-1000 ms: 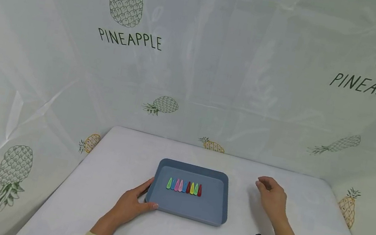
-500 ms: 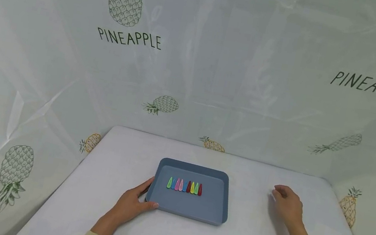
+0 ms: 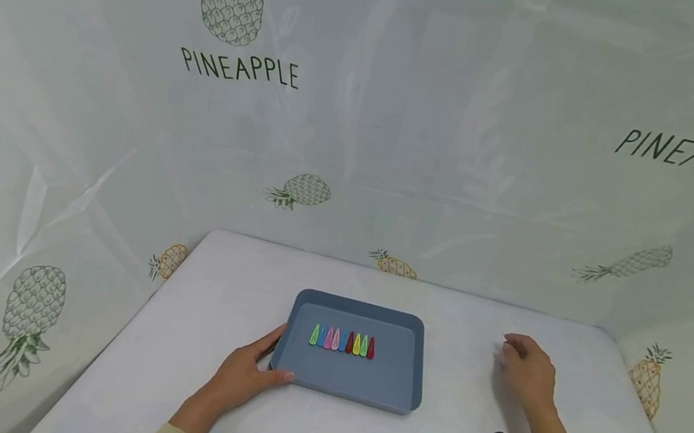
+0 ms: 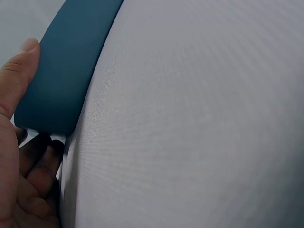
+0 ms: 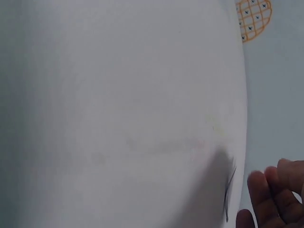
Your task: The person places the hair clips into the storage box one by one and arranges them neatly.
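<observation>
A blue-grey rectangular tray (image 3: 351, 389) lies on the white table. In it, a row of several snap hair clips (image 3: 342, 341) in green, blue, pink, red and yellow stands side by side. My left hand (image 3: 241, 381) grips the tray's near left corner, thumb on the near side and fingers round the left side. In the left wrist view the fingertips (image 4: 56, 147) curl at the tray's corner (image 4: 52, 107). Over the table to the right, apart from the tray, my right hand (image 3: 528, 374) hovers with loosely bent fingers; I see nothing held in it.
The white table (image 3: 225, 272) ends at a pineapple-printed sheet (image 3: 402, 141) hanging behind and at both sides. A thin dark forked line (image 5: 228, 194) shows on the table in the right wrist view; what it is I cannot tell.
My right hand has moved right, away from the tray, then slightly back up. The left hand, the tray and the hair clips have stayed in place.
</observation>
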Action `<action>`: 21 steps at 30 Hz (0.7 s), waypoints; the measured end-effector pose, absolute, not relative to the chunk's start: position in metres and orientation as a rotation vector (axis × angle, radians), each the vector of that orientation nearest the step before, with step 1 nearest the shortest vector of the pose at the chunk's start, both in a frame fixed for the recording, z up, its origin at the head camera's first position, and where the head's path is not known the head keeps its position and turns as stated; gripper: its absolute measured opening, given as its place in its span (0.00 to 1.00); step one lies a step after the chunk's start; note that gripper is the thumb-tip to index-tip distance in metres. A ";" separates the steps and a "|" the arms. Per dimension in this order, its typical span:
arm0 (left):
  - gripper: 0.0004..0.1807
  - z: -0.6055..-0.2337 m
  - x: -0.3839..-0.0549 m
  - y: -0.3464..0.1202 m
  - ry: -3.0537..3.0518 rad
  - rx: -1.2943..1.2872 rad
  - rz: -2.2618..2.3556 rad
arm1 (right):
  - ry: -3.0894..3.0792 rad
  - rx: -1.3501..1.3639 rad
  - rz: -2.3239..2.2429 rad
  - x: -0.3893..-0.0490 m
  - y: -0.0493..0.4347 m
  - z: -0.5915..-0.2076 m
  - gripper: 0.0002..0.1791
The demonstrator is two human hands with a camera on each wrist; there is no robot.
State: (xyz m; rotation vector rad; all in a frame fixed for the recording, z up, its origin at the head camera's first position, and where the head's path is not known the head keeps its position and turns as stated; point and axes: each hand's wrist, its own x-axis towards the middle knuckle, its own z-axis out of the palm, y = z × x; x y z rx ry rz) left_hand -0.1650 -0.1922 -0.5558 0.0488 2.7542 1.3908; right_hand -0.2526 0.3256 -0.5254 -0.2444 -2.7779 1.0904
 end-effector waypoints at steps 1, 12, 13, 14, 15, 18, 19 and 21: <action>0.54 -0.555 -0.165 -0.192 2.755 0.051 1.390 | -2.761 -0.279 1.094 -0.251 0.327 -0.524 0.20; 0.54 -0.552 -0.164 -0.193 2.767 0.036 1.372 | -2.748 -0.478 1.017 -0.238 0.338 -0.527 0.21; 0.54 -0.551 -0.164 -0.193 2.768 0.033 1.369 | -2.758 -0.463 1.017 -0.238 0.338 -0.528 0.21; 0.54 -0.551 -0.164 -0.193 2.767 0.028 1.371 | -2.768 -0.444 1.021 -0.239 0.337 -0.529 0.21; 0.54 -0.551 -0.163 -0.192 2.767 0.027 1.371 | -2.779 -0.426 1.020 -0.239 0.337 -0.530 0.21; 0.54 -0.552 -0.163 -0.192 2.759 0.029 1.389 | -2.800 -0.374 1.026 -0.240 0.338 -0.532 0.21; 0.54 -0.553 -0.163 -0.192 2.754 0.033 1.396 | -2.811 -0.350 1.021 -0.240 0.338 -0.532 0.21; 0.54 -0.553 -0.163 -0.192 2.744 0.039 1.407 | -2.841 -0.303 1.006 -0.239 0.341 -0.533 0.21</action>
